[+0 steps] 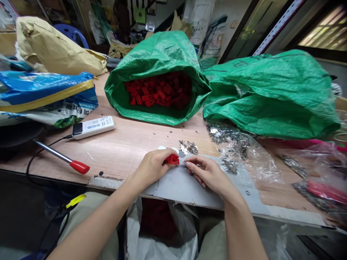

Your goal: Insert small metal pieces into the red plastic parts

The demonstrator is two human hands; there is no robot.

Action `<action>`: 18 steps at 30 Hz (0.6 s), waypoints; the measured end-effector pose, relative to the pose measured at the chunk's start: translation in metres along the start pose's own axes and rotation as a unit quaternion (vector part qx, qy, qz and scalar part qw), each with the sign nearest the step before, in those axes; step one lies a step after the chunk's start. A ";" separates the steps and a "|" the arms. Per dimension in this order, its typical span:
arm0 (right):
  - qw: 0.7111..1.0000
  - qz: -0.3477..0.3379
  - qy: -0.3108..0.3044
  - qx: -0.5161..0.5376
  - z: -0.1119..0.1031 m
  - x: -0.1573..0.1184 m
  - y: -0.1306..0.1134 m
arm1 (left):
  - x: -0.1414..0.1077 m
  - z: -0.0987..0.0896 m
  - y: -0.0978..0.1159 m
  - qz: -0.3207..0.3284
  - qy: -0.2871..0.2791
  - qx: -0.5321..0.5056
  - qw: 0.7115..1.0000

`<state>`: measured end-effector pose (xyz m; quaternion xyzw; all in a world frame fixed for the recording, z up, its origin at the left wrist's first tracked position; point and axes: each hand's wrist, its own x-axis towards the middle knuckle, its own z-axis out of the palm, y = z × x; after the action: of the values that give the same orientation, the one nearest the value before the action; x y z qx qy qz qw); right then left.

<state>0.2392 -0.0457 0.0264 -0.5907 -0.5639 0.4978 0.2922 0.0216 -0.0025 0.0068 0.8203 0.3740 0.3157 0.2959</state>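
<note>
My left hand is closed around a small red plastic housing, its open end turned to the right. Close beside that end, my right hand pinches a thin metal piece between thumb and fingertips. The metal piece points at the housing; I cannot tell whether they touch. Both hands are over a grey sheet at the table's front edge. Just beyond them lies a small pile of metal parts. In front of me, a green sack lies open with many red housings inside.
A second green sack lies to the right, above clear plastic bags of metal parts. On the left are a white power bank with a cable and a red-tipped lever. A white sack hangs open below the table edge.
</note>
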 end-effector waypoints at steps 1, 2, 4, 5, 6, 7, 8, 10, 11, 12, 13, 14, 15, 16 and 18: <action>1.000 0.004 0.007 -0.005 0.000 0.000 0.001 | 0.000 0.000 0.000 0.004 -0.003 0.003 1.000; 1.000 0.006 0.011 -0.009 0.000 0.000 0.002 | -0.001 0.000 0.001 0.006 -0.007 0.008 1.000; 1.000 0.009 0.015 -0.016 0.001 0.001 0.003 | -0.001 0.000 0.001 0.008 -0.014 0.020 1.000; 1.000 0.010 0.016 -0.019 0.001 0.001 0.003 | -0.001 0.000 0.002 0.008 -0.017 0.026 0.999; 1.000 0.010 0.016 -0.021 0.001 0.001 0.003 | -0.001 0.000 0.002 0.008 -0.020 0.031 0.999; 1.000 0.010 0.016 -0.022 0.001 0.002 0.003 | -0.001 0.000 0.002 0.008 -0.021 0.036 0.999; 1.000 0.009 0.015 -0.022 0.002 0.002 0.002 | -0.001 0.000 0.002 0.008 -0.021 0.040 0.999; 1.000 0.007 0.015 -0.023 0.002 0.002 0.002 | -0.001 0.001 0.001 0.011 -0.019 0.043 0.999; 1.000 0.006 0.016 -0.025 0.003 0.003 0.002 | -0.001 0.001 0.001 0.012 -0.017 0.043 0.999; 0.999 0.006 0.017 -0.027 0.003 0.003 0.003 | -0.001 0.001 0.001 0.013 -0.016 0.042 0.999; 0.999 0.007 0.020 -0.030 0.003 0.003 0.003 | 0.000 0.001 0.000 0.014 -0.016 0.041 0.999; 0.999 0.006 0.022 -0.034 0.003 0.003 0.004 | 0.000 0.001 0.000 0.015 -0.018 0.040 0.999; 0.999 0.001 0.025 -0.040 0.003 0.003 0.004 | 0.000 0.001 0.000 0.016 -0.020 0.039 0.999; 0.998 -0.010 0.029 -0.050 0.003 0.004 0.004 | 0.000 0.001 0.001 0.015 -0.021 0.039 0.999; 0.995 -0.046 0.039 -0.080 0.004 0.004 0.003 | 0.000 0.001 0.002 0.014 -0.024 0.045 0.999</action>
<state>0.2360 -0.0436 0.0209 -0.6044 -0.6165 0.4138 0.2887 0.0230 -0.0034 0.0076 0.8455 0.3689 0.2825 0.2631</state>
